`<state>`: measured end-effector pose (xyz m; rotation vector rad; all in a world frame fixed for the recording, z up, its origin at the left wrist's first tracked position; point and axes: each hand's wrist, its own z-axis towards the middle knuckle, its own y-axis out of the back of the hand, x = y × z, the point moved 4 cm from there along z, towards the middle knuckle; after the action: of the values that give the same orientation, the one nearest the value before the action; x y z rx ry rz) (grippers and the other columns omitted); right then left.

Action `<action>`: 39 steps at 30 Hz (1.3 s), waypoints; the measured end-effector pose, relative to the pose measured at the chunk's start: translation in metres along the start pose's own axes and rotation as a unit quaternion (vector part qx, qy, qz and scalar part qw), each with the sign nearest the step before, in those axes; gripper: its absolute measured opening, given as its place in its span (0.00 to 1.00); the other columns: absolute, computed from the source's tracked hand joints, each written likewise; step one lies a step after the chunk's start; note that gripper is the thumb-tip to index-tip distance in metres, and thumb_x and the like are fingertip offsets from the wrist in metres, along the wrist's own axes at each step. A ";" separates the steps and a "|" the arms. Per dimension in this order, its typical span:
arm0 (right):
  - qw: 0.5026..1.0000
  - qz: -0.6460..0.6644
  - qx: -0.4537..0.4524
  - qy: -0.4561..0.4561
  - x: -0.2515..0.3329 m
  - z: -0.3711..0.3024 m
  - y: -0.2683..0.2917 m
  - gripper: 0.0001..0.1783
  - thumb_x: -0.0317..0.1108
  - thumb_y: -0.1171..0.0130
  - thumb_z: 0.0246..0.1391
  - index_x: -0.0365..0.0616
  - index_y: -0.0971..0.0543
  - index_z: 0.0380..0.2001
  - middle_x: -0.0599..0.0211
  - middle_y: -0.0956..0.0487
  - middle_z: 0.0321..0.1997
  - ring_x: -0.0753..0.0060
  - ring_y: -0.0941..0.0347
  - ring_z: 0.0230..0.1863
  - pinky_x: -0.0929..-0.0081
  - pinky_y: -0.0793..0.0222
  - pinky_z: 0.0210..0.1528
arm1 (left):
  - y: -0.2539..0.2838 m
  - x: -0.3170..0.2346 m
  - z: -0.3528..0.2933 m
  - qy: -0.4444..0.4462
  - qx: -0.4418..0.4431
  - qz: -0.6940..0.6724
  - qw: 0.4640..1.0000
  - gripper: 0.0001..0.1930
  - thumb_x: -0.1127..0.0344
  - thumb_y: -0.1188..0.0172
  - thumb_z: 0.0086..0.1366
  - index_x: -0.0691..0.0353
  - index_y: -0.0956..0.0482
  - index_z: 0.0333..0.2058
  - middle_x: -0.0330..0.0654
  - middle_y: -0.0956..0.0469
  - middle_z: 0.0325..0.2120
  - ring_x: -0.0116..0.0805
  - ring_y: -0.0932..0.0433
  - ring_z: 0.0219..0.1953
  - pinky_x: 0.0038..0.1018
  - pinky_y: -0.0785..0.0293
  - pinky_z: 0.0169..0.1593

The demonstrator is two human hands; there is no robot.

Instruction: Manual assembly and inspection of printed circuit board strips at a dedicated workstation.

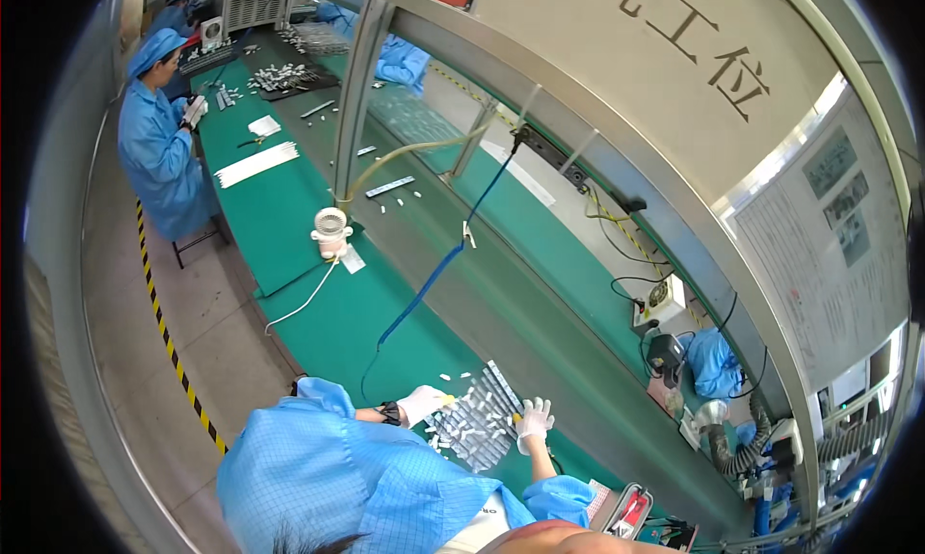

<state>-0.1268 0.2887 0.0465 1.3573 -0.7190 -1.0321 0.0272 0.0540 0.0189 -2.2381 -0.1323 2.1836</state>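
Both of my hands wear white gloves with yellow at the fingertips. My left hand point(421, 406) is at the left side of a bed of grey strips point(479, 446), its fingers drawn together over it; whatever they pinch is too small to name. Many small white pieces point(461, 421) lie scattered across the strips and on the green mat beside them. At the right end of the strips is my right hand point(535, 423), its fingers spread apart and its thumb side close to the strip ends. One longer grey strip point(503, 385) lies along the far edge of the bed.
A grey conveyor belt point(540, 347) runs beyond the green bench mat point(337, 308). A small pink-white fan point(330, 228) and a coiled blue cord point(424, 289) stand farther left. A metal frame post point(358, 101) rises there. A co-worker point(159, 149) sits at the far left.
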 end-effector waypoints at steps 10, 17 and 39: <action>0.840 0.537 -0.021 -0.075 -0.027 0.024 0.001 0.08 0.24 0.40 0.40 0.41 0.22 0.29 0.63 0.21 0.25 0.71 0.25 0.26 0.76 0.30 0.28 | 0.012 -0.019 -0.011 0.012 -0.027 -0.074 0.997 0.16 0.67 0.56 0.67 0.74 0.23 0.38 0.48 0.21 0.37 0.34 0.23 0.40 0.29 0.30 0.49; 0.497 0.855 0.089 -0.121 0.000 -0.013 0.180 0.15 0.32 0.40 0.46 0.38 0.27 0.37 0.65 0.25 0.29 0.79 0.29 0.22 0.84 0.36 0.20 | 0.036 -0.154 0.007 0.022 0.021 -0.426 0.904 0.27 0.51 0.66 0.69 0.60 0.48 0.61 0.53 0.41 0.57 0.48 0.35 0.55 0.46 0.37 0.57; 0.543 0.829 -0.110 -0.072 -0.012 -0.099 0.321 0.20 0.30 0.46 0.52 0.31 0.33 0.47 0.57 0.25 0.23 0.76 0.33 0.12 0.87 0.40 0.13 | -0.014 -0.321 -0.037 -0.232 0.028 0.032 0.972 0.29 0.51 0.36 0.51 0.64 0.27 0.48 0.43 0.20 0.34 0.27 0.22 0.32 0.22 0.26 0.34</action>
<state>0.0129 0.3150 0.3514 -0.0831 -1.4237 0.3967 0.0563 0.0474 0.3410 -1.6861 0.0009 2.6659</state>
